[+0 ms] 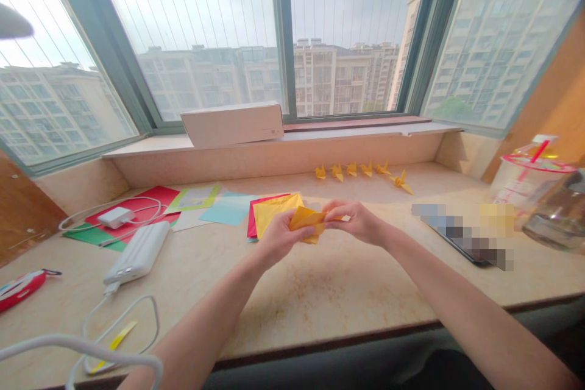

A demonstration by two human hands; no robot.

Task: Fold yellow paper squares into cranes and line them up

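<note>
Between my two hands is a folded piece of yellow origami paper (307,217), held above the table. My left hand (280,236) grips its left side, thumb on top. On the right, my right hand (354,220) pinches a narrow pointed part of the same paper, with the fingertips closed together. Just behind my left hand lies a stack of yellow paper (269,210), with red paper (253,222) showing at its left edge. Farther back, several small folded yellow paper cranes (351,169) stand in a row.
Left of the stack lie light blue paper (227,207), a white power bank (139,254), a charger (115,217) and a white cable (82,344). A phone (457,241), partly blurred, and a plastic cup (525,180) are right. A white box (233,124) sits on the sill.
</note>
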